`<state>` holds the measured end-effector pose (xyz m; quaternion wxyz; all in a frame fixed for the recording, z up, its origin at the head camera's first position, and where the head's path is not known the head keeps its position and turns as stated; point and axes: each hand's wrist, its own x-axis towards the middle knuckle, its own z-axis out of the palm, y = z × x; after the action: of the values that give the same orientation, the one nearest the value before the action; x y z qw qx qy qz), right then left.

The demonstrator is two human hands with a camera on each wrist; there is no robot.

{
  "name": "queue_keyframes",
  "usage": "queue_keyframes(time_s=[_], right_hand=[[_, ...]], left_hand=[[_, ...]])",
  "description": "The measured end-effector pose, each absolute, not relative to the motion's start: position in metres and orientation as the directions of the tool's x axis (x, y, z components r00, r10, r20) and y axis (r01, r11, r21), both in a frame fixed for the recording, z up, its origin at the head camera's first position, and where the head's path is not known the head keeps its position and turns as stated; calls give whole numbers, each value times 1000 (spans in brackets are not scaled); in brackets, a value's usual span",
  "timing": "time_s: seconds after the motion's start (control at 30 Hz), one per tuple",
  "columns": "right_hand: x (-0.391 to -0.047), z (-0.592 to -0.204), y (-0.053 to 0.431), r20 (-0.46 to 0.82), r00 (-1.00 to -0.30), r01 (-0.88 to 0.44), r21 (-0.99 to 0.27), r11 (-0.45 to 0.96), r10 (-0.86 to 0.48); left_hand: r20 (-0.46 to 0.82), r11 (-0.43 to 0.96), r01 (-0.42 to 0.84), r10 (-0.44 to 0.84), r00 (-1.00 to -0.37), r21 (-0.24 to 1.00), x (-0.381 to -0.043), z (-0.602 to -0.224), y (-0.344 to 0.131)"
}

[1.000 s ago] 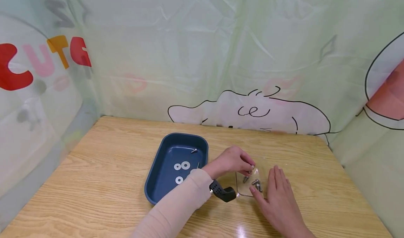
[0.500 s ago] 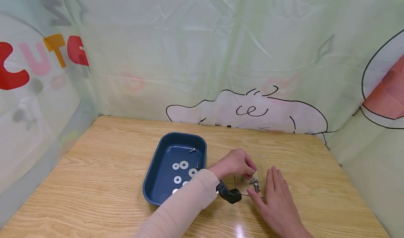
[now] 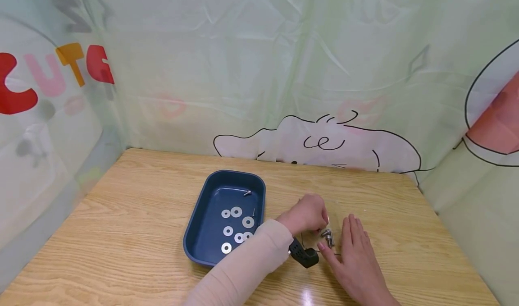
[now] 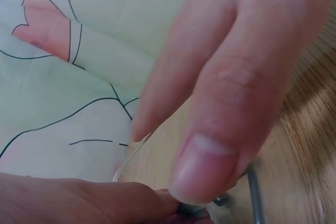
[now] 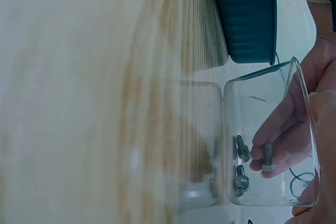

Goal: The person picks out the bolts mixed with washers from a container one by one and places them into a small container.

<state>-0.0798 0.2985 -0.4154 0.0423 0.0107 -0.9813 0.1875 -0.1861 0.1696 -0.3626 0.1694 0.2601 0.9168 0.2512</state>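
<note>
A small clear box stands on the wooden table, with several metal bolts lying in it. My left hand reaches into it from the left and pinches a bolt between fingertips and thumb, head downward, close over the box floor. In the left wrist view the fingers mostly cover that bolt. My right hand lies along the box's right side, fingers straight and together. Its thumb rests at the near rim.
Left of the clear box is a blue tray holding several flat washers, a bolt and a thin screw. My left sleeve passes over its near right corner. A printed curtain hangs behind the table.
My left hand has moved slightly right and lower into the clear box with the bolt. More washers in the blue tray show beside the sleeve. The right hand has stayed nearly still.
</note>
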Motion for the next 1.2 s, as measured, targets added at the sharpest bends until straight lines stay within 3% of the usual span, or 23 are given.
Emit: queue_keyframes(time_s=[0.2,0.73,1.2], right_hand=[[-80,-414,296,66,-998,-22,-381,924,3],[-81,-405,291,81,-997,-46,-363,930,-18],[-81,-396,279,152,-986,-117,-330,937,-70]], left_hand=[[-152,736,423,572,-806,528,-186,-363,169],[-144,553,227,548,-824,802,-190,-356,151],[-123,446,142,514,-849,884,-203,-351,120]])
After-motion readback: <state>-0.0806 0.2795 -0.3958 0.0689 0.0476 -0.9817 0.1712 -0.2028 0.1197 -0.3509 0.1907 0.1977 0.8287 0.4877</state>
